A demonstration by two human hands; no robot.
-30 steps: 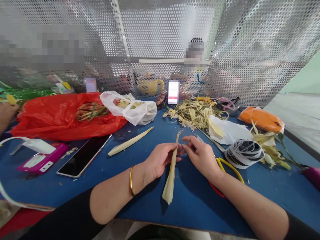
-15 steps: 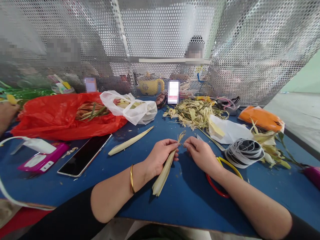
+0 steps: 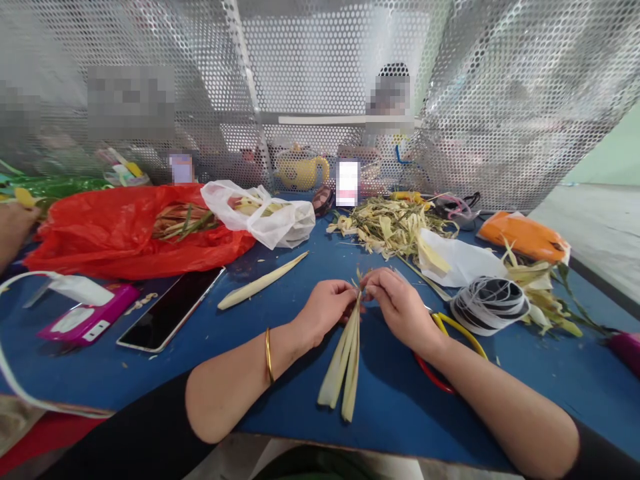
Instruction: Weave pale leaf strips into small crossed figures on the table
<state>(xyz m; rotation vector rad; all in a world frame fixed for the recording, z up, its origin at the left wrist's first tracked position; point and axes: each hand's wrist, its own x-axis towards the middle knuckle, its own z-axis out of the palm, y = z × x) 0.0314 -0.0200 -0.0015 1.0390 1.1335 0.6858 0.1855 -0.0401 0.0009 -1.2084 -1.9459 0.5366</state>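
My left hand (image 3: 325, 308) is closed in a pinch round the narrow upper end of a pale corn husk (image 3: 341, 363). Below the fingers the husk fans out into long strips that point toward me. Against the same narrow end, my right hand (image 3: 397, 303) is closed, thumb and fingers pressed together; what lies between them is too small to make out. A second pale husk piece (image 3: 263, 281) lies on the blue table left of my hands. Scissors with a yellow and red handle (image 3: 463, 330) lie partly under my right wrist.
A spool of white cord (image 3: 489, 305) stands right, near a white bag (image 3: 457, 260) and an orange packet (image 3: 523, 237). Dry husks (image 3: 393, 223) are heaped behind. Left are a red bag (image 3: 95, 230), a phone (image 3: 173, 310) and a purple power strip (image 3: 95, 317). A mesh screen (image 3: 320, 73) borders the back.
My right hand has moved left to meet my left hand at the husk's narrow end. The husk, earlier a single bundle slanting left, now hangs more upright and spreads into separate strips.
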